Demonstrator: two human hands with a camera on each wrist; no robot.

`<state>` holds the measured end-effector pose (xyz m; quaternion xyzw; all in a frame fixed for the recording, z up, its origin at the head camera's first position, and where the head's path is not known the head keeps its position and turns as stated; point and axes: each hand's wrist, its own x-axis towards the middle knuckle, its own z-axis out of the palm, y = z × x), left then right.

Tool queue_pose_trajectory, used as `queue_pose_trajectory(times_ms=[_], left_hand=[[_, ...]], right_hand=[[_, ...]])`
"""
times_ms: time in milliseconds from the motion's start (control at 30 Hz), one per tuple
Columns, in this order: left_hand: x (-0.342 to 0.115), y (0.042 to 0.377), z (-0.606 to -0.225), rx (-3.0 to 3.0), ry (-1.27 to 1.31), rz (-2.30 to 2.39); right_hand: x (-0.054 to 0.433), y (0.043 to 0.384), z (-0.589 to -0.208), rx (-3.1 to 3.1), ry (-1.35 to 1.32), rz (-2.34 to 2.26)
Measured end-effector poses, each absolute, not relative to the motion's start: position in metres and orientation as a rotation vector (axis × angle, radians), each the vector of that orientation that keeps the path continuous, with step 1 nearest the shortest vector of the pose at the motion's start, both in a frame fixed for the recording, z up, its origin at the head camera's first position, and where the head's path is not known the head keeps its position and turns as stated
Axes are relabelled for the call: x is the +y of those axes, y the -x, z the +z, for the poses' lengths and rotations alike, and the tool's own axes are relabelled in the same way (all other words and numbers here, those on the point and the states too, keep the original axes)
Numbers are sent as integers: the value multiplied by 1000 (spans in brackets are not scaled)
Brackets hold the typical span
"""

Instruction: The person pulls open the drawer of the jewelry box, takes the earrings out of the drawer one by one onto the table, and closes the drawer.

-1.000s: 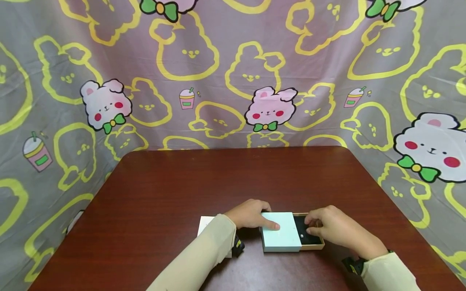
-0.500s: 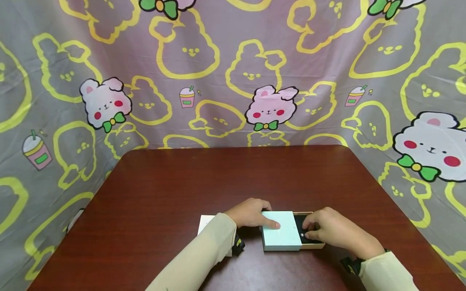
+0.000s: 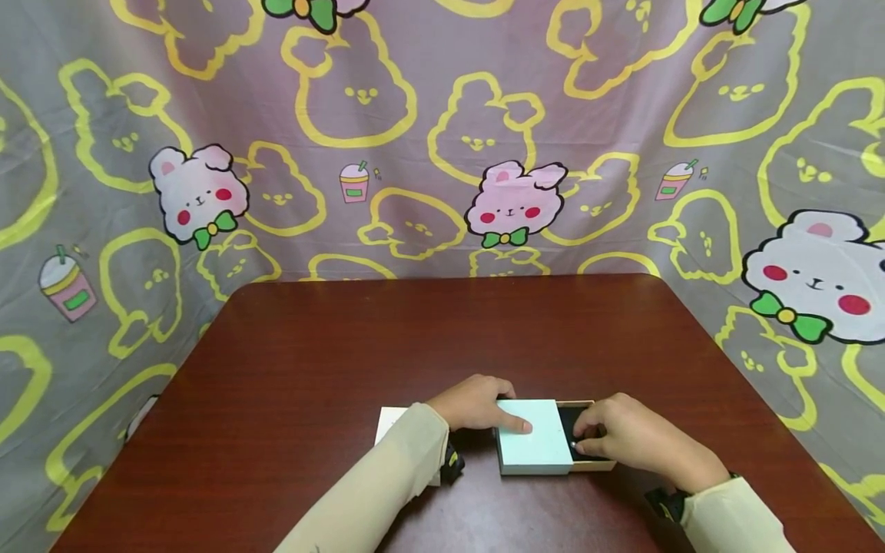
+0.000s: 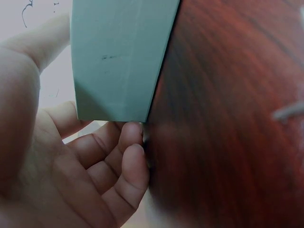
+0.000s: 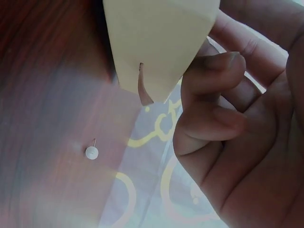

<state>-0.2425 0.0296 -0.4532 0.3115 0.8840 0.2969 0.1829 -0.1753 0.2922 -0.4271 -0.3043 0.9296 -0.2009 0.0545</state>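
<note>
A pale blue sliding box [image 3: 532,452] lies near the front of the brown table, its drawer [image 5: 156,42] pulled partly out to the right. Black lining [image 3: 568,421] shows inside the drawer. My left hand [image 3: 473,405] grips the blue sleeve, thumb on top and fingers behind its left end. At the lining, my right hand [image 3: 629,434] pinches a small white pearl stud earring [image 3: 573,445] between thumb and forefinger; the fingertips partly hide it. A second pearl stud earring [image 5: 91,153] lies on the table in the right wrist view.
A white flat box or card [image 3: 389,421] lies partly under my left forearm. The drawer's end carries a small ribbon tab [image 5: 144,90]. Behind the table [image 3: 442,330] hangs a patterned cloth [image 3: 415,153]. A blurred grey rod-like thing [image 4: 289,111] shows in the left wrist view.
My right fingers have moved slightly left and down to the white earring in the lining and closed together there. My left hand and the box have stayed in place.
</note>
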Motion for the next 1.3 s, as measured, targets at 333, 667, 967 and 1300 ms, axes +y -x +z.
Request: queue_pose_trajectory(times_ms=[333,667,967,1300], left_hand=[[29,242,-454,2502,-877,836],[29,242,-453,2497,-885,847],[28,241,-452,2485,-883,849],[28,242,-453,2475,-893,860]], right_hand=[[290,174,-430,2807,944,-626],[288,173,-430,2819,963,-621],[285,176,-432,2807,952,-627],[284,176,-435,2826,963,-614]])
